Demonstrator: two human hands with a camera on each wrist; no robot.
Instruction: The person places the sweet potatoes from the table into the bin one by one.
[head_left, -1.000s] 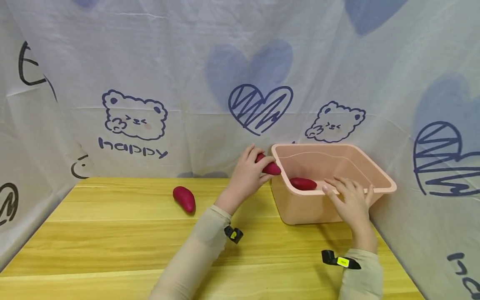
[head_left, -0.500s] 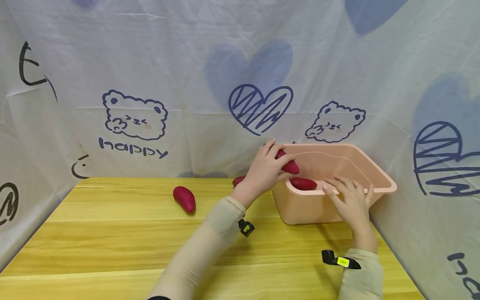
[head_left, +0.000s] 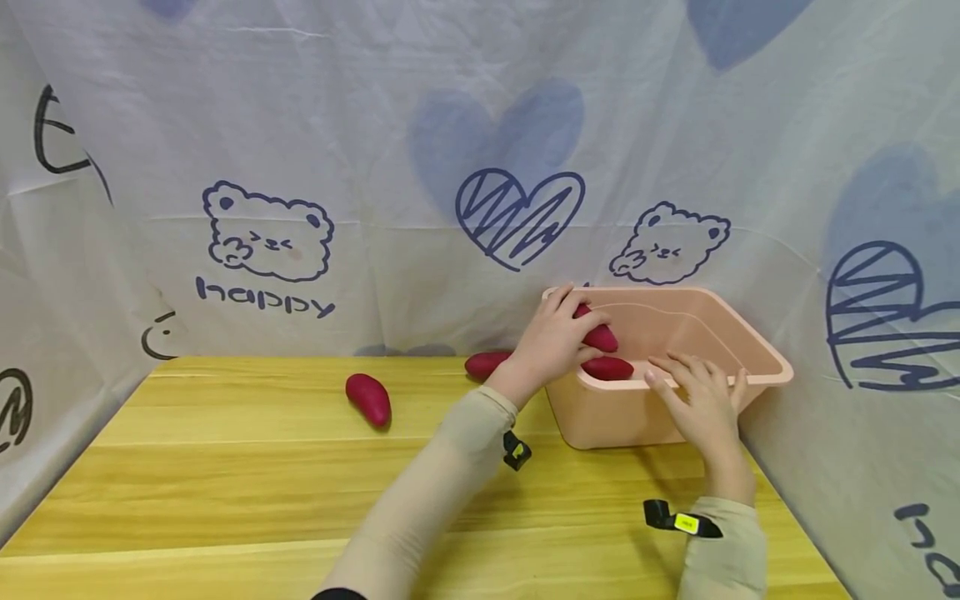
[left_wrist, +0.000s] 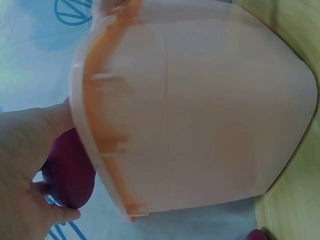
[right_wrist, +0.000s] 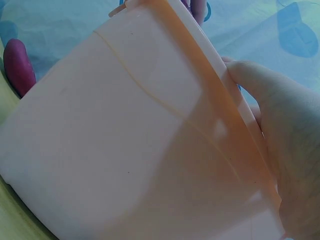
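Observation:
My left hand (head_left: pixel 553 340) grips a dark red sweet potato (head_left: pixel 600 335) over the left end of a pink plastic bin (head_left: pixel 622 417). In the left wrist view, that sweet potato (left_wrist: pixel 71 172) shows between the thumb and fingers, beside the bin's rim (left_wrist: pixel 77 95). Another sweet potato (head_left: pixel 613 368) lies inside the bin, just under the held one. My right hand (head_left: pixel 705 404) holds the bin's near rim, its fingers bent over the edge to the inside. In the right wrist view, the thumb (right_wrist: pixel 245 75) lies across the rim.
One sweet potato (head_left: pixel 368 400) lies on the wooden table (head_left: pixel 225 492) at left. A further sweet potato (head_left: pixel 486 364) sits near the back edge, partly behind my left wrist. A printed cloth (head_left: pixel 375 167) hangs behind the table and along its sides.
My left hand has moved right with its sweet potato, from outside the bin's left rim to over its inside. The sweet potato near the back edge has come into view. My right hand stays put.

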